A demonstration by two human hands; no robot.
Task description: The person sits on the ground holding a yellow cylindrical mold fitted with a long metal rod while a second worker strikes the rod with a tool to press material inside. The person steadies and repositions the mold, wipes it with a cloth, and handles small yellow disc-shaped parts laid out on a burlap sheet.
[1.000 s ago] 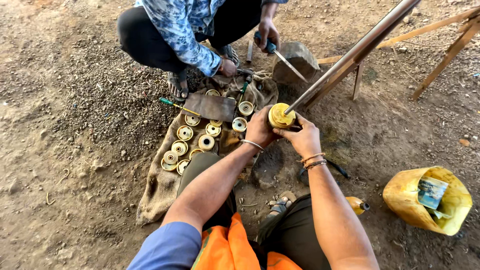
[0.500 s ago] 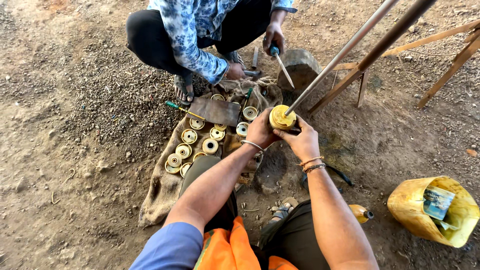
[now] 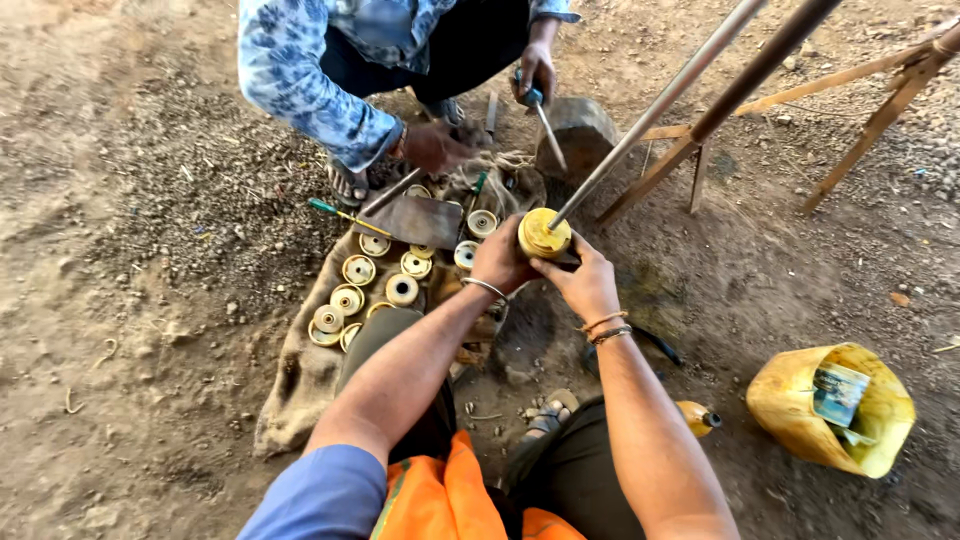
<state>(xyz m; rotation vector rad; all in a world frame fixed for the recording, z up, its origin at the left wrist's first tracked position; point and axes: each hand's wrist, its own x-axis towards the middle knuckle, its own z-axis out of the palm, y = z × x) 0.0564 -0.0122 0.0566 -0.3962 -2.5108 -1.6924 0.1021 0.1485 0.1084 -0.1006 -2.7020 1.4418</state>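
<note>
Yellow disc point(image 3: 543, 233) sits at frame centre on the end of a slanting metal rod point(image 3: 660, 107), grasped between left hand point(image 3: 503, 262) and right hand point(image 3: 582, 283), right of small rings point(image 3: 372, 282) on sacking point(image 3: 300, 375).

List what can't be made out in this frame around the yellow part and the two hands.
- Head view: underside of the yellow disc, covered by the left hand and right hand.
- Upper ends of the metal rod, cut off by the top edge.
- Contents of the yellow container: too small to tell.
- The other person's tool: tip blurred.
</note>
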